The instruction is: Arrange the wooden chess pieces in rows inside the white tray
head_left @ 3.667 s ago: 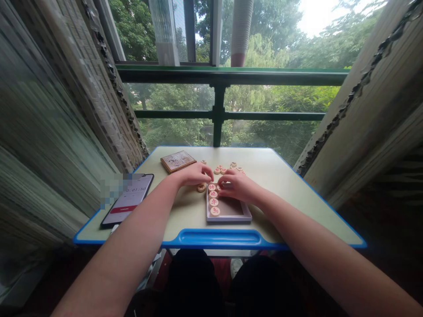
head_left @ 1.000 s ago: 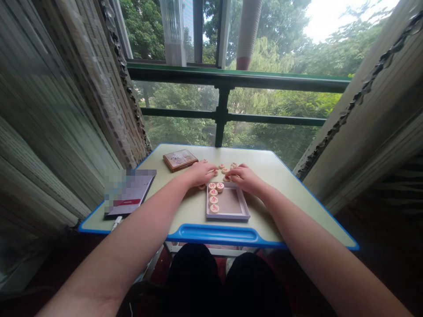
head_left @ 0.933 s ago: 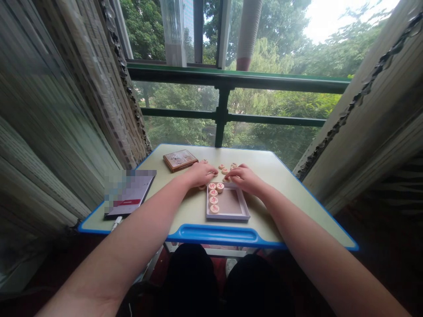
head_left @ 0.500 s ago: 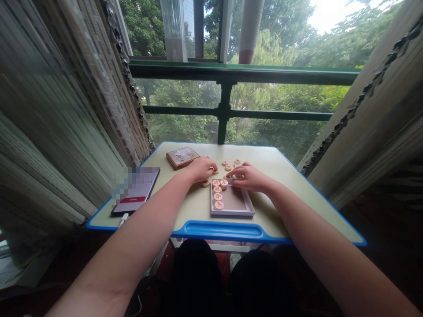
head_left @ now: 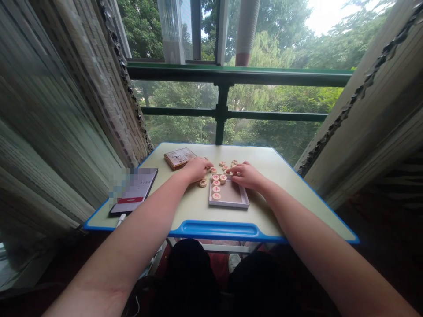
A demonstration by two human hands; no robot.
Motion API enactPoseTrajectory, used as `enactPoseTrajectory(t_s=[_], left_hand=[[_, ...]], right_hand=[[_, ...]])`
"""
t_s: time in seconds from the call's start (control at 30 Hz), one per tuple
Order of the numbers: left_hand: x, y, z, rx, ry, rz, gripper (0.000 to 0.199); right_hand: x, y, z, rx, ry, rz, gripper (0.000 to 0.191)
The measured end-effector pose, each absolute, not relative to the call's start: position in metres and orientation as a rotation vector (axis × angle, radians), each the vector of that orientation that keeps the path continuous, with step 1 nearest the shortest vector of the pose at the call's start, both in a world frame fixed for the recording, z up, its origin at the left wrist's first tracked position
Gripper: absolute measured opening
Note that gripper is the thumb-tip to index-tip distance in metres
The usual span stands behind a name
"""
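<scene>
Left hand (head_left: pixel 197 168) and right hand (head_left: pixel 249 175) near round pieces (head_left: pixel 213 170) — shallow box (head_left: pixel 229 204) on table (head_left: pixel 292 181).

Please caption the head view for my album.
A bare left hand and bare right hand near a shallow white box holding round, pale, red-lettered pieces on a cream, blue-edged table.

window (head_left: pixel 193 94): trees (head_left: pixel 276 26), bright sky (head_left: pixel 325 17) | railing (head_left: pixel 280 76): dark green | curtains (head_left: pixel 49 114): both sides | table (head_left: pixel 284 171): blue-edged

We see a shallow pale tray (head_left: pixel 235 192) lying flat, four red-marked round pieces (head_left: pixel 216 189) lining its nine o'clock wall, a fifth piece (head_left: pixel 223 178) near eleven, and loose discs (head_left: pixel 213 170) scattered outside from ten to one.
</scene>
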State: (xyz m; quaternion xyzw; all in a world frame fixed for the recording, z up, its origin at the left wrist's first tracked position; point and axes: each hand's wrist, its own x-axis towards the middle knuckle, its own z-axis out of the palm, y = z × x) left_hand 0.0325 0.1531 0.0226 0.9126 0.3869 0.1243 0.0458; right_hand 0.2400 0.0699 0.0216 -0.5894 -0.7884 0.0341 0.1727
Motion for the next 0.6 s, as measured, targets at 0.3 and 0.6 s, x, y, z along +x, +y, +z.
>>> enactPoseTrajectory(t_s=[0.3,0.6], left_hand=[[0.031,0.159,0.020,2.642,1.124,0.586,0.040],[0.033,0.153,0.023,2.734,1.055,0.486,0.037]], right_hand=[[0.257,0.071,0.032,-1.693,-1.897,-0.011,0.032],[0.268,0.076,0.025,-1.769,-1.732,-0.140,0.032]])
